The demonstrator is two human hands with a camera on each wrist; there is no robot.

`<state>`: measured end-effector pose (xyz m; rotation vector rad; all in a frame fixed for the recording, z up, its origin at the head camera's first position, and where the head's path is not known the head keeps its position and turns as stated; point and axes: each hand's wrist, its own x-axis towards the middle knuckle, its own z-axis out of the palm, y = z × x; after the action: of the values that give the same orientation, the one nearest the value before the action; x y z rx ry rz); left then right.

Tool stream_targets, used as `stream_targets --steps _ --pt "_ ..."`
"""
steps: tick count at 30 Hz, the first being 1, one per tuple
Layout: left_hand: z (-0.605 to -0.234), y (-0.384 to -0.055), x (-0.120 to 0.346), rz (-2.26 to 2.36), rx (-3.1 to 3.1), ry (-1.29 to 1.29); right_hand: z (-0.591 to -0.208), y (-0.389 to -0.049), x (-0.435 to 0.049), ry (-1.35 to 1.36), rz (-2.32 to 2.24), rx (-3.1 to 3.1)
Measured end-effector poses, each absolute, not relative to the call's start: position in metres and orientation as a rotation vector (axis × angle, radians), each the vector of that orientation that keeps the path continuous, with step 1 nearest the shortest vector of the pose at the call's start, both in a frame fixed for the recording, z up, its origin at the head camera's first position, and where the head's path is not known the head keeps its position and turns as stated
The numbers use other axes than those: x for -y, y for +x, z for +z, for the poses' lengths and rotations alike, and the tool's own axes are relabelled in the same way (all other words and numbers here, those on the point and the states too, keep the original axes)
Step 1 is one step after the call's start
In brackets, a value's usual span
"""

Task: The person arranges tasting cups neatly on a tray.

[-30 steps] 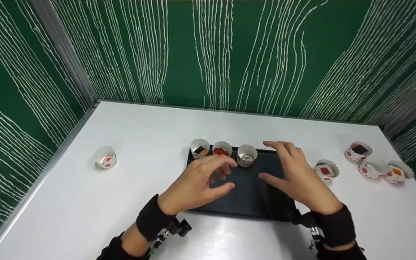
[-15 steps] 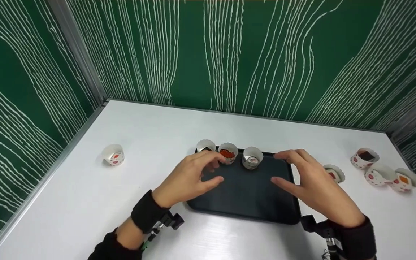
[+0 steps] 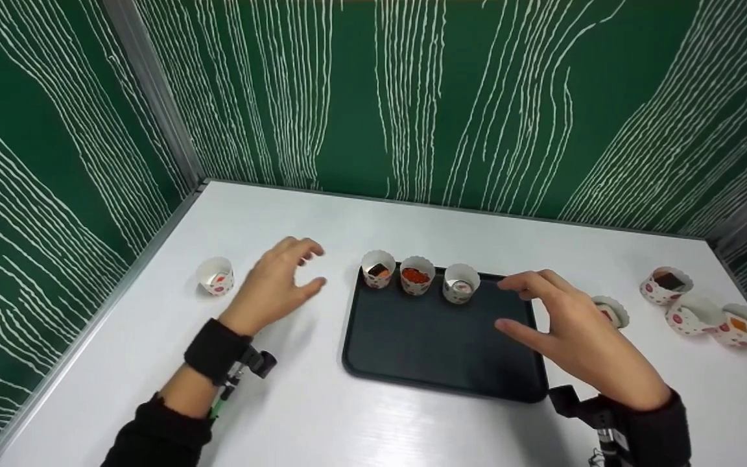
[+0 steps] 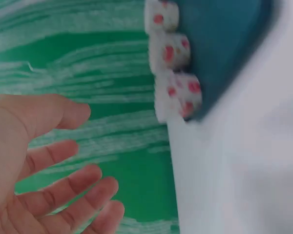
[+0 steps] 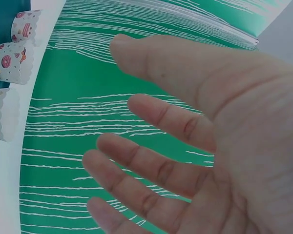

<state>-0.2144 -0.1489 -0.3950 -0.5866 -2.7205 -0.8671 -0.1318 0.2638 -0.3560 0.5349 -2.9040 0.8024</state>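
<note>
My left hand (image 3: 274, 283) hovers over the white table between a lone paper cup (image 3: 216, 276) on the left and the dark tray. Its fingers are spread and relaxed, with nothing in them. Above the right side of the dark tray (image 3: 438, 350) is my right hand (image 3: 565, 314), likewise holding nothing. Along the tray's back edge stand three patterned paper cups: one with a black and orange piece (image 3: 378, 269), one with red-orange bits (image 3: 417, 275), and one with a round pale piece (image 3: 461, 283). In the left wrist view these cups (image 4: 178, 95) look blurred.
Several more paper cups stand on the right of the table: one with a dark piece (image 3: 666, 285), one pale inside (image 3: 691, 314), one with an orange-marked piece (image 3: 738, 324), and one (image 3: 612, 310) partly behind my right hand. A green, white-lined wall (image 3: 347, 97) bounds the back.
My left hand has moved left, from over the tray to over the bare table near the lone cup. The right hand has shifted slightly right. The head view has shifted a little.
</note>
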Motion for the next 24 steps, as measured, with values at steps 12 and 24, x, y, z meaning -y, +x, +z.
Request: stream_targets --steps 12,24 --pt "-0.415 -0.231 0.225 -0.649 2.742 -0.162 -0.356 -0.133 -0.265 0.541 0.761 2.898" --pt "-0.434 -0.233 0.255 -0.676 2.793 0.127 -0.358 -0.135 -0.268 0.551 0.768 2.892"
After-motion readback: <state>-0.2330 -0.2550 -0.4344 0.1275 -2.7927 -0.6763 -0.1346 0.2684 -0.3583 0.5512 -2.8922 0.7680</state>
